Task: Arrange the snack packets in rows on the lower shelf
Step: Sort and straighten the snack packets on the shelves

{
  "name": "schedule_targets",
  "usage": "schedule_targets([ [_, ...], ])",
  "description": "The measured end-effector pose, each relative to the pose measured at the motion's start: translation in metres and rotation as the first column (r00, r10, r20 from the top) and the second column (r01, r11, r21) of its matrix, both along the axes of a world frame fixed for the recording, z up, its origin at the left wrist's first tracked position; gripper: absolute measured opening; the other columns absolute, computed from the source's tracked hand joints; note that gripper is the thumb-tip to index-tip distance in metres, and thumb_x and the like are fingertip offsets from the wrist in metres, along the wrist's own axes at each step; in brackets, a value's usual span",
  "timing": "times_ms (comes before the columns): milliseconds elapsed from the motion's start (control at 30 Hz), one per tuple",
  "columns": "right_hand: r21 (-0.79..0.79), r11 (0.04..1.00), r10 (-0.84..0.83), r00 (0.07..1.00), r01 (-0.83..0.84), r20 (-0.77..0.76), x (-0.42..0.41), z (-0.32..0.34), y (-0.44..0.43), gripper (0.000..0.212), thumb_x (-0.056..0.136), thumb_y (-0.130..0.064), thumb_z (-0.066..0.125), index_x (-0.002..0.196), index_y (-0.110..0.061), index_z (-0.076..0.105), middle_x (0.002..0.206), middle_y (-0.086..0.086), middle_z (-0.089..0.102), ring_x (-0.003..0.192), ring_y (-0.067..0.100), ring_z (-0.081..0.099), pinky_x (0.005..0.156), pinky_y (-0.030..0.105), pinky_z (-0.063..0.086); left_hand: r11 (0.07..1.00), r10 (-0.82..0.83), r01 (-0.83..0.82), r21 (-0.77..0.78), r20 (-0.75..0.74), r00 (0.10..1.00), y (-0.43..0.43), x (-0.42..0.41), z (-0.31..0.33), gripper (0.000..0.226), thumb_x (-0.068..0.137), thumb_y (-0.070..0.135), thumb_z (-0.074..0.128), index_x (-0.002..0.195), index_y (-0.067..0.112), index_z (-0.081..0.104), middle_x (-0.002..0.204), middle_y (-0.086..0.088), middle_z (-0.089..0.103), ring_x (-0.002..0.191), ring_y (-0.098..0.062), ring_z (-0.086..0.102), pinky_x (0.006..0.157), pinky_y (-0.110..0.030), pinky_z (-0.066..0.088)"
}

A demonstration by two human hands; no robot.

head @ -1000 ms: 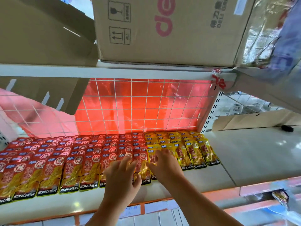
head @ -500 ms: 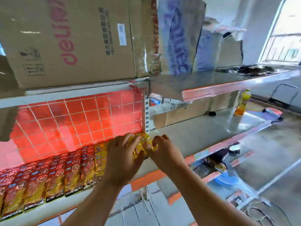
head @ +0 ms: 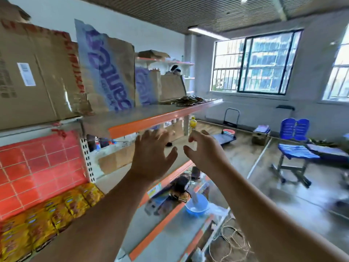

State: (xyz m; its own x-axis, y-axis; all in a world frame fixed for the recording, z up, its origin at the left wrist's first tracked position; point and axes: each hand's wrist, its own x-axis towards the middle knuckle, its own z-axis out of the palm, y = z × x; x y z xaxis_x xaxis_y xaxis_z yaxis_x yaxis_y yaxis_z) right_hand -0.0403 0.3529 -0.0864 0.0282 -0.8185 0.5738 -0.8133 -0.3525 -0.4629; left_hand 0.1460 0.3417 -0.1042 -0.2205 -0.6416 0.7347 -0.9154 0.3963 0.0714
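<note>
Two bare hands are raised in mid-air, both empty. The left hand (head: 151, 157) has its fingers spread wide; the right hand (head: 204, 152) is loosely curved and holds nothing. Half a second ago both were pressing on the yellow snack packets; now they have lifted off, and the view has swung right toward the room. The snack packets (head: 56, 214) lie in overlapping rows on the lower shelf (head: 108, 184), bottom left, well apart from the hands. This section looks finished (more stock is probably being sought). Cardboard boxes (head: 37, 72) fill the shelf above.
</note>
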Motion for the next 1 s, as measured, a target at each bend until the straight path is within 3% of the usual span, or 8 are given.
schedule_targets([
  [267, -0.107, 0.991, -0.085, 0.992, 0.076, -0.092, -0.036, 0.042, -0.053, 0.026, 0.085, -0.031, 0.073, 0.105, -0.017, 0.064, 0.107, 0.003, 0.062, 0.082, 0.024, 0.055, 0.067, 0.030, 0.036, 0.991, -0.096, 0.098, -0.095, 0.028, 0.995, -0.075, -0.023, 0.046, 0.048, 0.085, 0.046, 0.051, 0.126, 0.025, 0.063, 0.121, 0.000, 0.066, 0.106, -0.030, 0.059, 0.090, -0.043, 0.046],
  [433, -0.098, 0.994, -0.066, 0.984, 0.050, -0.168, -0.025, 0.059, -0.125, 0.023, 0.084, -0.031, 0.072, 0.102, -0.019, 0.064, 0.103, 0.003, 0.060, 0.091, 0.028, 0.060, 0.074, 0.035, 0.048, 0.981, -0.147, 0.154, -0.121, 0.064, 0.987, -0.146, -0.009, 0.067, 0.046, 0.086, 0.041, 0.056, 0.124, 0.019, 0.066, 0.116, -0.007, 0.071, 0.105, -0.032, 0.064, 0.089, -0.046, 0.052],
  [633, -0.079, 0.996, -0.049, 0.971, 0.031, -0.234, -0.005, 0.072, -0.209, 0.024, 0.086, -0.032, 0.070, 0.106, -0.021, 0.064, 0.111, 0.004, 0.062, 0.096, 0.027, 0.060, 0.081, 0.039, 0.052, 0.980, -0.187, 0.185, 0.071, 0.009, 0.982, -0.224, 0.015, 0.105, 0.043, 0.090, 0.045, 0.055, 0.127, 0.025, 0.066, 0.119, -0.002, 0.071, 0.110, -0.025, 0.063, 0.093, -0.041, 0.052],
  [833, -0.096, 0.995, -0.035, 0.971, 0.013, -0.235, -0.001, 0.091, -0.270, 0.025, 0.086, -0.028, 0.068, 0.111, -0.020, 0.065, 0.101, -0.005, 0.054, 0.097, 0.020, 0.055, 0.076, 0.031, 0.040, 0.949, -0.193, 0.198, 0.246, -0.045, 0.980, -0.285, 0.022, 0.143, 0.028, 0.091, 0.033, 0.064, 0.118, 0.026, 0.070, 0.106, 0.004, 0.072, 0.095, -0.018, 0.066, 0.086, -0.035, 0.056],
  [1000, -0.085, 0.996, -0.046, 0.980, 0.030, -0.194, -0.008, 0.093, -0.312, 0.018, 0.083, -0.031, 0.068, 0.099, -0.025, 0.063, 0.097, -0.001, 0.057, 0.088, 0.025, 0.057, 0.077, 0.040, 0.051, 0.946, -0.187, 0.192, 0.262, -0.045, 0.981, -0.320, 0.013, 0.147, 0.027, 0.089, 0.033, 0.065, 0.114, 0.025, 0.072, 0.103, 0.005, 0.073, 0.092, -0.018, 0.066, 0.085, -0.036, 0.057],
])
